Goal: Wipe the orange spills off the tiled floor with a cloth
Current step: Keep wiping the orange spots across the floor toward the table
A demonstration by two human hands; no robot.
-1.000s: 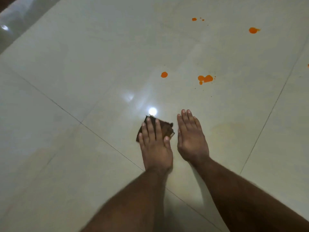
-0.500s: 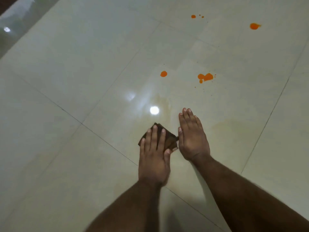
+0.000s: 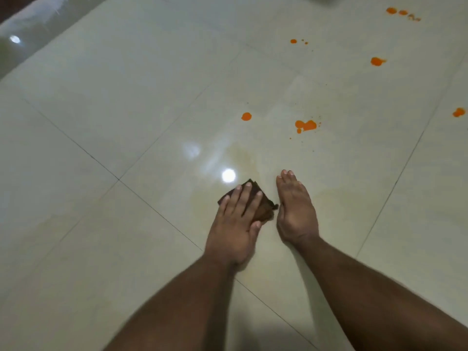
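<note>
Your left hand lies flat on the brown cloth, fingers straight and spread, pressing it onto the tiled floor; the thumb sits at the cloth's near right edge. Nothing is curled round the fabric. Your right hand is flat on the bare tile just beside the cloth, fingers straight and together, holding nothing, its inner edge almost meeting the cloth's right corner.

Against half a second ago: the left hand and cloth have slid slightly forward and now angle up to the right, so more cloth shows to the right of the fingers. The right hand has stayed planted. The view has tipped up, bringing more distant spills into sight.

The cloth sits just below the bright light reflection, on a faint yellowish smear. Orange spills left: a round drop and a bigger blotch ahead of the hands, well apart from the cloth; small dots farther off; a drop to the right; a row near the top edge; one at the right edge.
</note>
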